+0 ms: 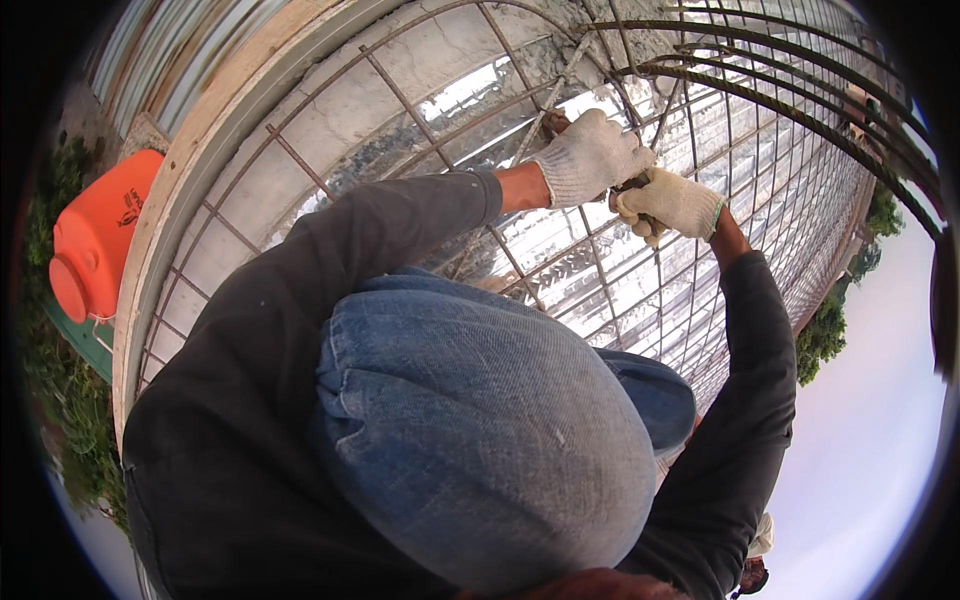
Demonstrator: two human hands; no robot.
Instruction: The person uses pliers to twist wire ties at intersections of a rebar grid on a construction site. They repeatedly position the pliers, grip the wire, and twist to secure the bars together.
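Both my hands wear white knit gloves and meet over a rusty rebar mesh (560, 250). My left hand (590, 155) is closed around a bar of the mesh where bars cross, knuckles up. My right hand (672, 203) is just right of it and touches it, fingers curled on a small dark tool (632, 185) that shows between the two gloves. What the tool's tip does is hidden by the gloves. My dark sleeves reach in from both sides, and my bent knee in blue denim (480, 420) fills the middle.
Thick curved rebars (800, 100) arch over the mesh at upper right. A wooden form board (200, 150) edges the grey concrete on the left. Beyond it stand an orange plastic container (95, 235), corrugated sheeting (170, 50) and green plants (60, 400). Trees (825, 335) show at right.
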